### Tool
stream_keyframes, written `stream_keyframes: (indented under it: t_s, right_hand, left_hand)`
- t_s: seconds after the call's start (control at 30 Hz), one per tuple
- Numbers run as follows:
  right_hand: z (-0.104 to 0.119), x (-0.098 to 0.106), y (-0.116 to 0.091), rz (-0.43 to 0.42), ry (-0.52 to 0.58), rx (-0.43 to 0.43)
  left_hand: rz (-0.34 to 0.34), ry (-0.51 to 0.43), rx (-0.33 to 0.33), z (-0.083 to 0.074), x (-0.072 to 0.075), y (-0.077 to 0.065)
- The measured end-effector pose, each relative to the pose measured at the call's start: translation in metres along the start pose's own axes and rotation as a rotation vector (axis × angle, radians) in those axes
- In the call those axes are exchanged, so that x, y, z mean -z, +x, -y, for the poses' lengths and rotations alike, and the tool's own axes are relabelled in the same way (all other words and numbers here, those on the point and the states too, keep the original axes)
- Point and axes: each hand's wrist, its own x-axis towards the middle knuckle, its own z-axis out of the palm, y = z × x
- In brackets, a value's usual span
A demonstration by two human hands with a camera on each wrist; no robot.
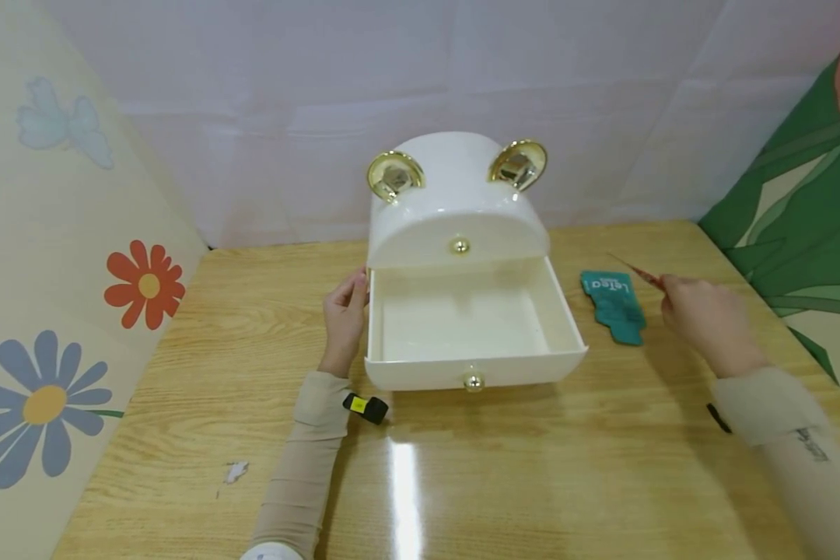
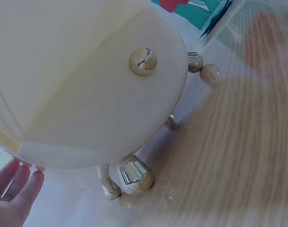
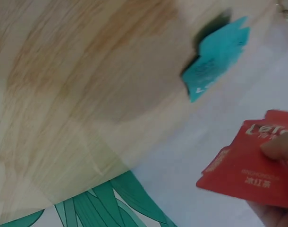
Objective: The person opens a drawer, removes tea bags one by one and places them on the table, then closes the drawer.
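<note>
A white storage box [image 1: 455, 183] with gold ears stands at the back of the table, its lower drawer [image 1: 472, 372] pulled out. Nothing lies inside that drawer. My left hand [image 1: 345, 315] touches the box's left side; in the left wrist view its fingertips [image 2: 36, 182] meet the white edge. My right hand [image 1: 707, 319] pinches a red tea sachet [image 3: 252, 163] between thumb and fingers, held above the table to the right. Just left of it a teal tea sachet [image 1: 614, 303] lies on the wood.
Gold ball feet [image 2: 137, 175] support the box. A pale cloth [image 1: 287, 155] hangs behind the wooden table [image 1: 252, 350]. Painted panels with flowers [image 1: 45, 404] and green leaves [image 1: 812, 210] flank both sides. A small white scrap [image 1: 236, 471] is at the front left.
</note>
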Motion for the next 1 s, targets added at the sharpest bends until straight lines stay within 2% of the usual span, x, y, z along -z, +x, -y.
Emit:
stream_keyframes:
  t_s: [0.17, 0.27, 0.43, 0.67, 1.0]
  right_hand:
    - [-0.009, -0.01, 0.007, 0.143, 0.0, -0.13]
    - [-0.013, -0.016, 0.01, 0.18, -0.007, -0.163]
    - [-0.019, -0.025, 0.012, 0.169, -0.035, -0.15]
    - [-0.027, -0.038, 0.013, 0.271, -0.067, -0.149]
    - [-0.023, -0.048, 0.016, 0.34, -0.018, -0.174]
  left_hand:
    - [0.004, -0.007, -0.005, 0.0, 0.0, 0.0]
    - [0.015, -0.006, -0.013, -0.001, -0.001, 0.0]
    - [0.025, 0.017, -0.015, -0.002, -0.001, -0.001]
    - [0.021, 0.021, -0.011, -0.003, 0.0, -0.001]
    - [0.024, 0.018, -0.017, -0.002, 0.001, -0.001]
